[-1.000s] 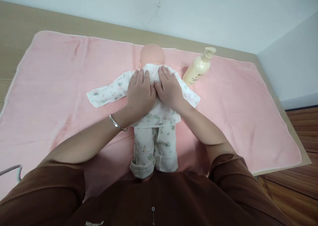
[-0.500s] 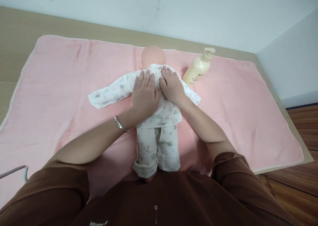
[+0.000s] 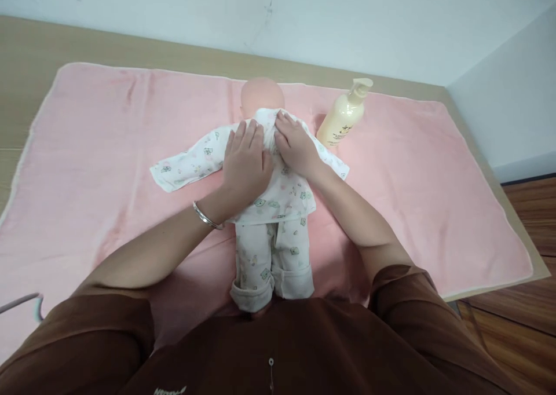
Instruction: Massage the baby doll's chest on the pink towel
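Resting palm-down on the back of the doll [image 3: 278, 201], my left grip [image 3: 247, 162] and right grip [image 3: 297, 146] lie flat, pinching nothing; I log left fingers slightly spread, right fingers closer together. At my remote end I see the doll face-down on the pink blanket [image 3: 443, 209], itself on the worktop [image 3: 143, 53]; pump bottle [image 3: 343, 117] just beside the right sleeve [image 3: 336, 163]; silver bangle [image 3: 204, 217] at left wrist

Light-wood desk [image 3: 52, 41] backed by pale wall [image 3: 174, 10], dark-marked at upper centre; second wall [image 3: 521, 105] joined at right. Brown wood-grained floor [image 3: 516, 319] seen at lower right.
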### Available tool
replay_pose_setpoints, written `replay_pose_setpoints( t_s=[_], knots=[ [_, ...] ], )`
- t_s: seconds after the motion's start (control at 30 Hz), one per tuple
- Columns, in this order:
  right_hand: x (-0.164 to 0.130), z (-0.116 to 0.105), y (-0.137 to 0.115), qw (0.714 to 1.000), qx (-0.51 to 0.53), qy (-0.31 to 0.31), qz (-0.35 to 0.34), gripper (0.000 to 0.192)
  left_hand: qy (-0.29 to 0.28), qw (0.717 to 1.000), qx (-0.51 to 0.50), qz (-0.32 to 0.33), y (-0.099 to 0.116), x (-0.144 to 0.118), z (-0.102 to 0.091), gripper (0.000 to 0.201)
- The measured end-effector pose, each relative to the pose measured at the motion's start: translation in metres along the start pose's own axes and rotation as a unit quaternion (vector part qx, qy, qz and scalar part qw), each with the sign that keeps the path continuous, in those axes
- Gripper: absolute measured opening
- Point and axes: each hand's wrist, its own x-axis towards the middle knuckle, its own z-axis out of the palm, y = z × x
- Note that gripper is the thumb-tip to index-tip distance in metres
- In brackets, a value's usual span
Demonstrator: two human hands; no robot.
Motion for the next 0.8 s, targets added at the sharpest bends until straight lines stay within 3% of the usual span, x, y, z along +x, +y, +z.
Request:
replay_pose_setpoints(
  t_s=[0.13,0.33,0.6,0.8],
  knots=[
    [-0.004,0.003,-0.004,1.000,-0.024,0.004,0.018,0.058,-0.024,0.999,-0.010,-0.017,-0.009,0.013,-0.003,0.066],
    [-0.036,0.018,-0.029,0.998,-0.033,0.033,-0.042,0.058,-0.009,0.997,-0.037,-0.074,-0.021,0.029,-0.005,0.057],
    [-0.004,0.007,-0.006,1.000,0.009,-0.001,0.017,0.066,0.009,0.997,-0.052,-0.055,-0.025,0.025,0.005,0.069],
    [0.000,0.002,-0.004,0.999,-0.006,-0.009,0.043,0.062,-0.009,1.000,-0.020,-0.010,-0.009,0.006,0.000,0.066]
  ],
)
